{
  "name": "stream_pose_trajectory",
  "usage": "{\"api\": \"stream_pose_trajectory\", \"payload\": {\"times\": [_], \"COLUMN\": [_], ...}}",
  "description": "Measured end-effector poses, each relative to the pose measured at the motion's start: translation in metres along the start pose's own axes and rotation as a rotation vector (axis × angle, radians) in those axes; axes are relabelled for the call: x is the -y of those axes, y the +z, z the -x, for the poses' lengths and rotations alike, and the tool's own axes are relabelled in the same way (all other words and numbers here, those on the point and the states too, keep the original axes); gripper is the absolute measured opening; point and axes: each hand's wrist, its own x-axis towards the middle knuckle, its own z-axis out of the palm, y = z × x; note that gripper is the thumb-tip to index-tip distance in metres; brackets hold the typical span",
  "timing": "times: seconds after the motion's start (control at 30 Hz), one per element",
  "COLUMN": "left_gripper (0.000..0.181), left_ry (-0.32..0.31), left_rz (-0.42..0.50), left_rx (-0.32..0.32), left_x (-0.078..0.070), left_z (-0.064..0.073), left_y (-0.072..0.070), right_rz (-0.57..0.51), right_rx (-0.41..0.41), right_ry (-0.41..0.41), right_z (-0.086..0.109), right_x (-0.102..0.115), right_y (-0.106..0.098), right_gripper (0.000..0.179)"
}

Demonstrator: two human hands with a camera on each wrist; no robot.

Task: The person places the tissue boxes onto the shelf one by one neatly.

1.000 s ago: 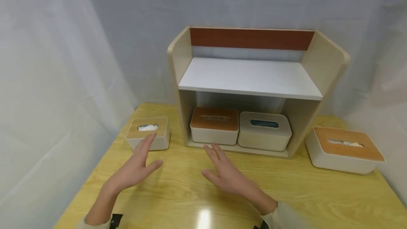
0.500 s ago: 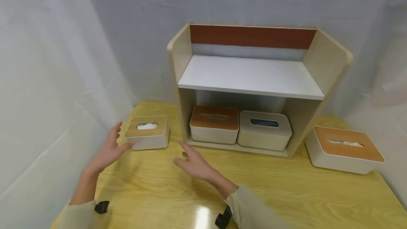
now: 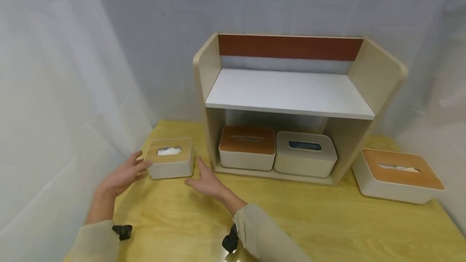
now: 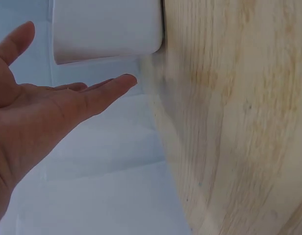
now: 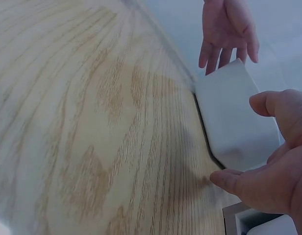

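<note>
A small white tissue box (image 3: 171, 169) with a light wood lid and white tissue in its slot stands on the table at the left. My left hand (image 3: 121, 177) is at the box's left side, fingers extended and apart from it in the left wrist view, where the box's white wall (image 4: 107, 29) shows. On the other side, my right hand (image 3: 206, 181) is near the box's front right corner, fingers spread. From the right wrist view, both hands flank the box (image 5: 237, 115), with the right thumb and fingers (image 5: 239, 183) held apart.
A two-tier shelf unit (image 3: 291, 92) stands right of the small box. Its lower tier holds a brown-lidded tissue box (image 3: 247, 159) and a beige tissue box (image 3: 306, 161). Another brown-lidded tissue box (image 3: 397, 189) sits far right. Pale sheets (image 3: 47, 112) hang along the sides and back.
Both hands have moved toward the small tissue box. My left hand went left to its left side, and my right hand moved left to its right side. The boxes stay in place.
</note>
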Motion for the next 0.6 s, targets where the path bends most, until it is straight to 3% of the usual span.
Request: {"api": "stream_pose_trajectory", "payload": {"times": [0.27,0.6], "left_gripper": [0.092,0.091], "left_ry": [0.019,0.038], "left_rz": [-0.007,-0.009], "left_rx": [0.044,0.034], "left_x": [0.007,0.007], "left_z": [-0.005,-0.010], "left_y": [0.005,0.006], "right_rz": [0.039,0.060], "right_rx": [0.054,0.156], "right_ry": [-0.020,-0.031], "right_z": [-0.006,-0.013], "right_x": [-0.004,-0.007], "right_y": [0.002,-0.002], "right_gripper": [0.093,0.096]}}
